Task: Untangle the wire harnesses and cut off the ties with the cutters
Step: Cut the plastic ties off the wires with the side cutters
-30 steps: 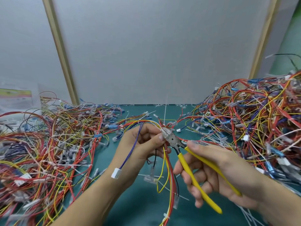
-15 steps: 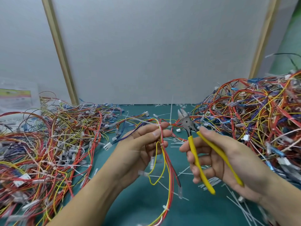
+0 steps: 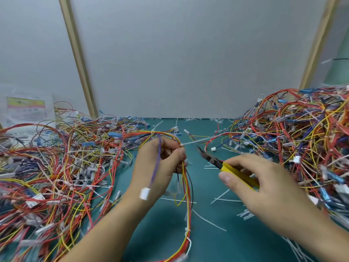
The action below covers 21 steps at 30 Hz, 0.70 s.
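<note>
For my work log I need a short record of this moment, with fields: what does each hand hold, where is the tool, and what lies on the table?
Left hand: grips a bundled harness of red, yellow and orange wires
Right hand: holds yellow-handled metal cutters
Cutter tip: near the white plastic tie tail on the bundle, not touching it
Draped: purple wire with white connector, over the left wrist
Table: green mat with cut white tie pieces; tangled wire piles left and right
</note>
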Motion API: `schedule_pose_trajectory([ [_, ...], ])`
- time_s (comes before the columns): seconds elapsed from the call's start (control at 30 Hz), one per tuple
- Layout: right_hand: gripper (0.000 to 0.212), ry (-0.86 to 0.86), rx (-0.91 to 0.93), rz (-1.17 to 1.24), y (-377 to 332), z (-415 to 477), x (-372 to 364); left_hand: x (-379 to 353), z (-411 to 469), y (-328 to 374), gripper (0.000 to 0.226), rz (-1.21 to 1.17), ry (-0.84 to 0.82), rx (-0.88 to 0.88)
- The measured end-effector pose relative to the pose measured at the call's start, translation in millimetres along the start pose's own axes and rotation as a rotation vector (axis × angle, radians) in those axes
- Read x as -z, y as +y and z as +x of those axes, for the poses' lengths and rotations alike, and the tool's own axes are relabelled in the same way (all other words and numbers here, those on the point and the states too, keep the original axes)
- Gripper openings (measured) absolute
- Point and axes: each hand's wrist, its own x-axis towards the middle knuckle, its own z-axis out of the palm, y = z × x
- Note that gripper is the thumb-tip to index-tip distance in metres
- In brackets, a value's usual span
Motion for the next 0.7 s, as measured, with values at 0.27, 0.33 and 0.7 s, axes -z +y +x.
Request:
schedule_pose_trajectory([
  [0.27, 0.033, 0.006, -0.026, 0.040, -1, -3, -18, -4, -8, -1, 0.022, 0.212, 0.048, -0.150],
  [0.33, 0.032, -0.004, -0.020, 0.033, -1, -3, -20, -6, -8, 0, 0.022, 0.205, 0.045, -0.153],
  [0.7, 0.034, -0.006, 0.013, 0.052, -2, -3, -22, -9, -11, 2, 0.022, 0.171, 0.038, -0.157],
])
